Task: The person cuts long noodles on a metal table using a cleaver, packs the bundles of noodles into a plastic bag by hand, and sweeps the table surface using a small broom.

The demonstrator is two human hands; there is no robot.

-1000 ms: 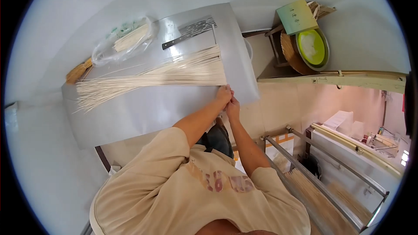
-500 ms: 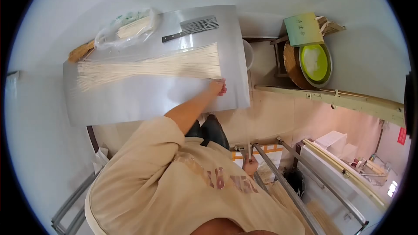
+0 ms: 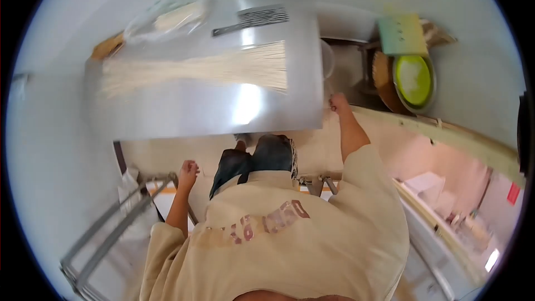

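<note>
strands (image 3: 239, 67) lie on the table (image 3: 189, 114), before the cleaver (image 3: 263, 17).

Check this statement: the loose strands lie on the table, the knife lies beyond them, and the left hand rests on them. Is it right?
Not quite: the left hand is not on the loose strands; the head view shows it apart from them, off the near side of the table. They do lie on the table, with the knife beyond them.

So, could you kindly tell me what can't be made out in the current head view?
- Head view: whether the bare right hand holds anything; motion blur.
- Head view: the left part of the pale round container, behind the shiny grey metal table.
- Head view: dark marks on the rectangular green-yellow box; blurred, too small.
</note>
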